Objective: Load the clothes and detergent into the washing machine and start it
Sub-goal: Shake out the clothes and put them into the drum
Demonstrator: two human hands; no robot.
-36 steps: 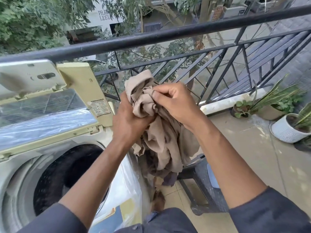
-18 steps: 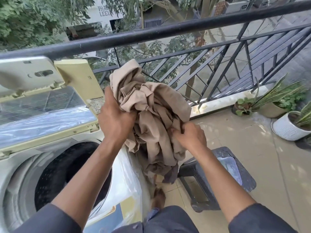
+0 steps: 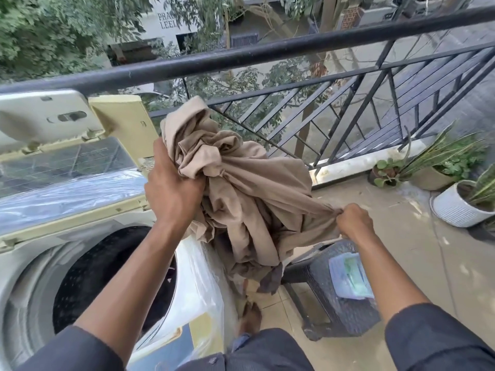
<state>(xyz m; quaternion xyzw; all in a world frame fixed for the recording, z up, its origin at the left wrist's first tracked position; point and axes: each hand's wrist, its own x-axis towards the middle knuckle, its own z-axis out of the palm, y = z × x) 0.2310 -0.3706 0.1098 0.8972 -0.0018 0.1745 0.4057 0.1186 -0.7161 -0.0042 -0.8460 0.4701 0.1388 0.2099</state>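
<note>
Both hands grip one bundle of tan cloth (image 3: 241, 194). Left hand (image 3: 171, 191) closed around the bunch from its left side, knuckles toward the camera, fingers buried in the folds. Right hand (image 3: 355, 220) lower and to the right, fist pinched shut on a stretched corner of the same cloth, pulling that edge taut between the two hands.

Cloth hangs in the air between and above the hands, its upper lump rising over the left hand, its tail drooping below both. Fabric crumpled, many twisted folds, light tan on top, darker and shadowed at the lower hanging end.

Below the left forearm: washing machine (image 3: 32, 263), top-loading, drum (image 3: 88, 279) open and dark inside. Lid (image 3: 67, 156) raised behind the left hand, plastic wrap over its panel. Cloth is to the right of the drum opening, not inside it.

Under the right forearm: dark stool (image 3: 334, 314) with a clear plastic packet (image 3: 348, 277) lying on its seat.

Beyond the hands: black railing (image 3: 267, 53). Right of the right hand, well apart: white ribbed pot (image 3: 455, 207) and other potted plants (image 3: 439, 159) on the floor.
</note>
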